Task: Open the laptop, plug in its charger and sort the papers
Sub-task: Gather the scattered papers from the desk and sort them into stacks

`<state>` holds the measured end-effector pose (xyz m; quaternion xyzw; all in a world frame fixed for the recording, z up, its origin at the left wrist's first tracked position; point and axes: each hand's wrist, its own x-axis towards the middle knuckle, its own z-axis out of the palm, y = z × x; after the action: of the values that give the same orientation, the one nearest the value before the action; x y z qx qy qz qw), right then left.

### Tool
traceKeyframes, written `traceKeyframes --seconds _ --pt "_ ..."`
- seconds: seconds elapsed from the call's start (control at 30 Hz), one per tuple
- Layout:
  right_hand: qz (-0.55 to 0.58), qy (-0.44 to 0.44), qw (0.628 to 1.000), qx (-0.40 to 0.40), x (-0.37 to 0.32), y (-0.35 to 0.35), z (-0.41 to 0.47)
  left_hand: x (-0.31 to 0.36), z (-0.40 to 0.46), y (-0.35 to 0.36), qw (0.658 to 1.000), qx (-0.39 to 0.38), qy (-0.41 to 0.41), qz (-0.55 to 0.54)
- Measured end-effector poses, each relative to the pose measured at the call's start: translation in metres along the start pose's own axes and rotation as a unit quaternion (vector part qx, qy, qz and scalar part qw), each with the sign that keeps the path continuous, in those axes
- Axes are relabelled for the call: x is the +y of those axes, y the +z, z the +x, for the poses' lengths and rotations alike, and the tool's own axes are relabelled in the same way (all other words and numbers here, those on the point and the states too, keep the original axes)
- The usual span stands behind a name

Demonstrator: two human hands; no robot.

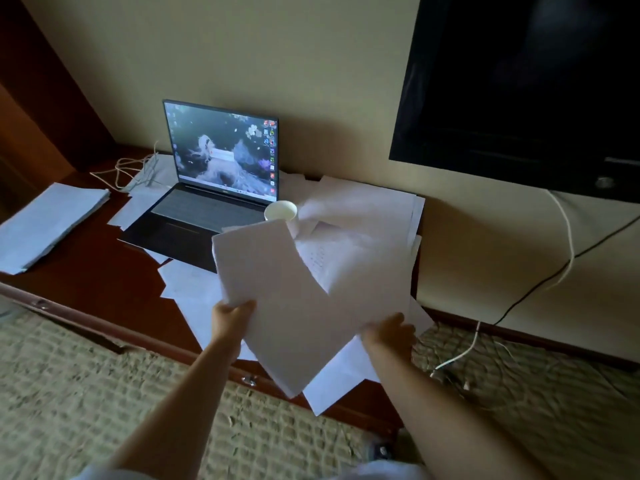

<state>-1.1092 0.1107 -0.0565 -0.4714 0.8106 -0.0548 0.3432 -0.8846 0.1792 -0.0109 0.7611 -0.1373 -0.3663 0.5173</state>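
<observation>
Far left on the dark wooden table (104,271) there's a neat stack of papers (48,225), squared up and lying well apart from the rest of the mess. Just behind it, toward the wall, a tangle of white charger cable (135,168) sits near the left rear corner of the laptop; can't tell from here whether it's actually plugged into the machine.

The laptop (207,202) is open, screen lit with a desktop wallpaper and icons down the right side. It's sitting on top of a few loose sheets (187,282) that poke out from under its left and front edges. A white paper cup (282,213) stands right at the laptop's front right corner.

Front and centre, both hands are on one bundle of sheets (287,306) lifted off the table and tilted. The left hand (232,315) pinches the bundle's lower left edge, thumb on top. The right hand (389,332) holds the right edge, fingers curled on the paper. The bundle looks a bit blurred.

To the right, behind and under the bundle, there's a messy spread of papers (363,216) covering the right end of the table, some hanging over the front edge. Above that a dark TV (519,81) is on the wall, with a white cable (568,244) and a black cable (540,285) running down to the carpet (104,393).
</observation>
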Motion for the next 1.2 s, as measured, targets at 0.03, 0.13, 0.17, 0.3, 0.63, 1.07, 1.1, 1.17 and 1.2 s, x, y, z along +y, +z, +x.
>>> traceKeyframes --seconds 0.03,0.13,0.17,0.3,0.63,1.07,1.1,1.17,1.2 --pt "-0.008 0.028 1.000 -0.007 0.011 0.005 -0.002 -0.004 0.000 -0.003 1.000 0.002 -0.004 0.007" --pt "0.022 0.034 0.999 -0.022 0.020 0.014 -0.005 -0.015 -0.002 -0.010 0.999 0.005 -0.030 0.028" --pt "0.046 0.032 0.998 -0.029 0.019 0.014 -0.005 -0.019 -0.003 -0.011 0.999 -0.002 -0.037 0.028" --pt "0.011 0.076 0.997 0.010 0.018 0.011 -0.012 -0.034 -0.004 -0.017 0.997 -0.009 -0.072 0.009" --pt "0.031 -0.224 0.935 0.271 0.010 0.020 -0.045 -0.046 0.000 -0.031 0.997 -0.026 -0.066 -0.037" --pt "-0.224 -0.529 0.817 -0.058 0.002 0.087 -0.111 -0.058 -0.008 -0.015 0.954 -0.100 -0.190 -0.210" --pt "-0.239 -0.499 0.830 -0.074 0.002 0.087 -0.110 -0.061 -0.007 -0.014 0.955 -0.090 -0.189 -0.210" --pt "-0.221 -0.450 0.858 -0.111 0.001 0.083 -0.109 -0.066 -0.003 -0.012 0.957 -0.061 -0.197 -0.206" --pt "-0.214 -0.444 0.861 -0.125 0.000 0.082 -0.108 -0.066 -0.003 -0.011 0.957 -0.061 -0.203 -0.200"
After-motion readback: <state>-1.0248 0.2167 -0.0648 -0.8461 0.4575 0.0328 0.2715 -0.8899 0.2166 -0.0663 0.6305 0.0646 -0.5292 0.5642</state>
